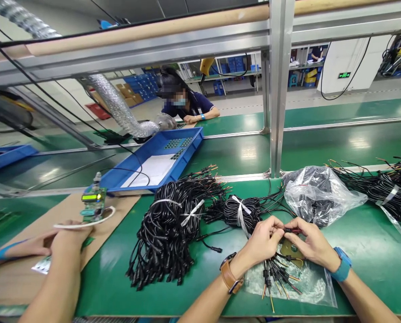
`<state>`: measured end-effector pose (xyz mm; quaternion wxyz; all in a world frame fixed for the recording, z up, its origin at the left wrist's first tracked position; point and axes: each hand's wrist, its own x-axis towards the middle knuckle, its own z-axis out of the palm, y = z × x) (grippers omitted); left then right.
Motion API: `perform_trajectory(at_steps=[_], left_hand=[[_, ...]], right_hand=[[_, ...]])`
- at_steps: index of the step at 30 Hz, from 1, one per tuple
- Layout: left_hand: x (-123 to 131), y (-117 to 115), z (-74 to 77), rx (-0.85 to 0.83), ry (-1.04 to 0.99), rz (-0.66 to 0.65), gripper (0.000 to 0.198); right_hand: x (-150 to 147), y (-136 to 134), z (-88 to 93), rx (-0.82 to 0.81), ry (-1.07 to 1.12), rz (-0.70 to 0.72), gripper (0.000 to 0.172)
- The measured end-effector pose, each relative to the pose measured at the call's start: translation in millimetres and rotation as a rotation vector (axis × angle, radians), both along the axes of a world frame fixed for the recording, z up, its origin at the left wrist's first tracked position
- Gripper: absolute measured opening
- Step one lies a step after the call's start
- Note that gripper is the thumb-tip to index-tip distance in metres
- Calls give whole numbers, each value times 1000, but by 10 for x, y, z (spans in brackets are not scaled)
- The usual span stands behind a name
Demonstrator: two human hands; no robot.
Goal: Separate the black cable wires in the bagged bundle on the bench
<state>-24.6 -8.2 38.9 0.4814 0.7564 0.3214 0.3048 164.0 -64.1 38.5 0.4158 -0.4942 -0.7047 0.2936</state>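
Red-tipped wire (290,230) is pinched between both hands low in the head view, just above the green worktop (372,251). The left hand (264,240), with a brown strap on its wrist, comes in from the lower middle with its forearm angled up and right. Its fingers are curled in and its thumb and fingertips are closed on one end of the red-tipped wire. The right hand (313,244), with a blue band on its wrist, reaches in from the lower right, knuckles up, and its fingertips are closed on the other end. The two hands almost touch.

Under them a clear bag (315,287) lies flat on the worktop, with a fan of short leads (274,273) on it. A brass-coloured flat piece (288,250) sits just below the fingers. Behind the right hand, a crumpled plastic bag (321,193) holds something dark that cannot be made out. Tied black cable bundles (170,224) lie to the left. Farther back, a blue tray (190,150) holds a white sheet (153,168) and small green boards (178,143). At far left, a co-worker's hand (71,231) rests on cardboard (19,278) beside a lit circuit board (93,202).
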Motion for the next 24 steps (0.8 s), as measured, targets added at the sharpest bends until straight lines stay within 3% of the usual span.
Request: perform_trajectory(at_steps=[12,24], left_hand=[[31,-34,-65,140,87,66,16],[26,2,5,15,15,35,8]], right_hand=[[1,4,-172,-21,-41,42,20],[56,13,10,33,-87,-18,15]])
